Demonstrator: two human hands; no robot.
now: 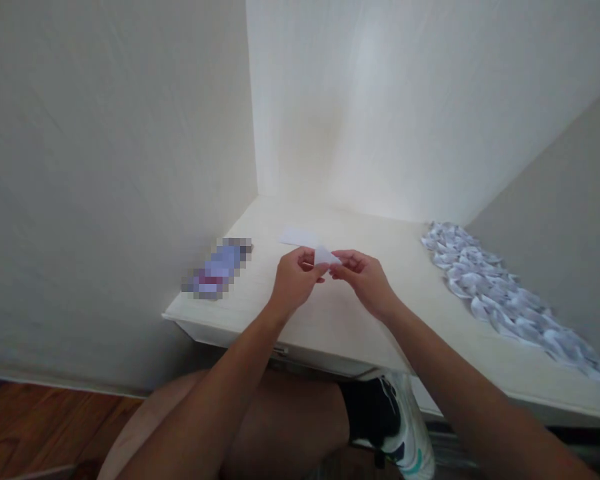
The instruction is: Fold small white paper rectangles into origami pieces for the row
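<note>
My left hand (295, 275) and my right hand (364, 279) meet above the cream table (330, 320), both pinching a small folded piece of white paper (324, 256) between thumb and fingers. The paper stands up a little above the fingertips, just off the tabletop. Behind the hands a flat white paper strip (300, 236) lies on the table.
A long heap of several folded white paper pieces (500, 293) runs along the table's right side by the wall. A blurred-out flat object (219, 268) lies at the table's left edge. Walls close in the table at the back and on both sides. My knees and a shoe (405, 427) show below.
</note>
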